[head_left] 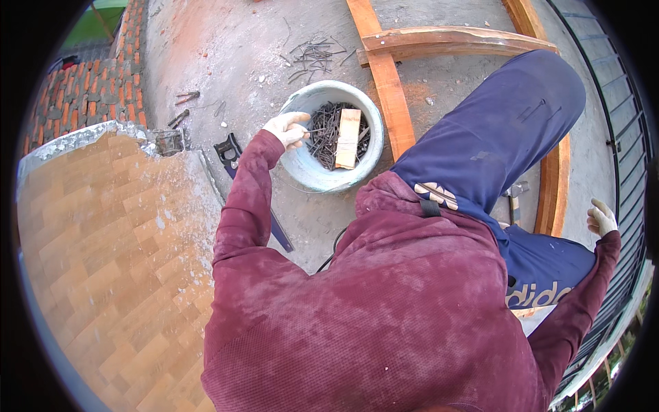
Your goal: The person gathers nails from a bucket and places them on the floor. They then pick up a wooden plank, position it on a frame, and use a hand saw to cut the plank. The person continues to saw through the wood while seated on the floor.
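My left hand (287,130), in a pale work glove, is at the left rim of a light blue-white bucket (294,165). Its fingertips are pinched on what looks like a thin dark nail (310,130). Many dark nails (322,132) lie in the bucket, under and around a short wooden block (348,137). Off to the right, my gloved right hand (602,217) hangs beside my bent knee, near the black railing. Its fingers are apart, and nothing shows in them.
A handsaw (280,232) lies left of the bucket, with pliers (186,97) farther off. Loose metal pieces (316,56) are scattered beyond it. Timber beams (384,82) cross the floor; a hammer (514,199) lies by my leg. Black railing (618,130) bounds the right; a tile-patterned surface (117,261), the left.
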### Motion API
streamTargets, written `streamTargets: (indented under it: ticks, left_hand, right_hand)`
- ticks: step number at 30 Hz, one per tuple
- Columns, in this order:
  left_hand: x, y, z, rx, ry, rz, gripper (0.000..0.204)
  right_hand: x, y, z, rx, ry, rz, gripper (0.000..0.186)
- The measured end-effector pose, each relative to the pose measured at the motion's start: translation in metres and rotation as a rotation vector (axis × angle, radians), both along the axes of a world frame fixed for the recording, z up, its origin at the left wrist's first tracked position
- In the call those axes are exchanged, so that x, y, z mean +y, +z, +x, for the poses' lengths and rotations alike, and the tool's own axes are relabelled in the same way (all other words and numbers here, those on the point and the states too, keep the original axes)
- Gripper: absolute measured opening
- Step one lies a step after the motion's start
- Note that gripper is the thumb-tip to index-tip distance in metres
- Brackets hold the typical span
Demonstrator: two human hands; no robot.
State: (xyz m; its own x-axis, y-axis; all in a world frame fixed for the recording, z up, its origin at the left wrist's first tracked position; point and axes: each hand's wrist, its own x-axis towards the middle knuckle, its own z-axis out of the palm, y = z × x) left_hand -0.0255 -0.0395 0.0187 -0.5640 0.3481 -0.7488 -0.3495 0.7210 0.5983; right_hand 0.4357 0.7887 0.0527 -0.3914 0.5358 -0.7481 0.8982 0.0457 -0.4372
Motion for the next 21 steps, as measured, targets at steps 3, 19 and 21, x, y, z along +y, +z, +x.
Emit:
streamTargets:
  ticks: [3, 19, 21]
  left_hand:
    - [-0.005, -0.022, 0.000, -0.042, 0.027, 0.223, 0.059]
    - [0.022, -0.090, 0.042, 0.462, -0.407, -0.476, 0.063]
    - [-0.004, -0.111, 0.037, 0.431, -0.287, -0.344, 0.051]
  right_hand:
    - [0.000, 0.000, 0.000, -0.012, 0.012, -0.026, 0.055]
    - [0.011, -0.001, 0.009, -0.031, 0.009, -0.101, 0.051]
    - [0.012, -0.008, 0.003, -0.038, 0.027, -0.117, 0.051]
